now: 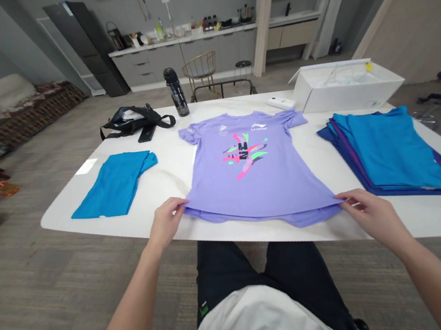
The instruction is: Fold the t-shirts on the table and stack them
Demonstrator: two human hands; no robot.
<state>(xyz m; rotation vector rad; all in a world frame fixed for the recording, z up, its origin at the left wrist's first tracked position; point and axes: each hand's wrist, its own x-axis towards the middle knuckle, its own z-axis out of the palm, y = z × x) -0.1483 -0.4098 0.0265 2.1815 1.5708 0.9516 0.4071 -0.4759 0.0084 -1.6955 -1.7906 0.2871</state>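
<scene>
A lavender T-shirt point(267, 188) with a colourful print lies spread on the white table, its collar at the far side and its hem toward me. My left hand point(167, 221) pinches the left corner of the hem. At the right corner, my right hand point(369, 214) grips the hem between thumb and fingers. The shirt's back layer shows a little below the front hem. Left of it lies a folded blue shirt point(112, 186). To the right is a stack of folded shirts point(398, 149), bright blue on top with purple and dark blue beneath.
On the table point(152, 190) stand a black bottle point(177, 93) and a white box point(346, 86) at the back. A black bag point(130, 119), a phone point(146, 133) and a white device point(280, 102) lie there too. Beyond is a chair point(201, 67).
</scene>
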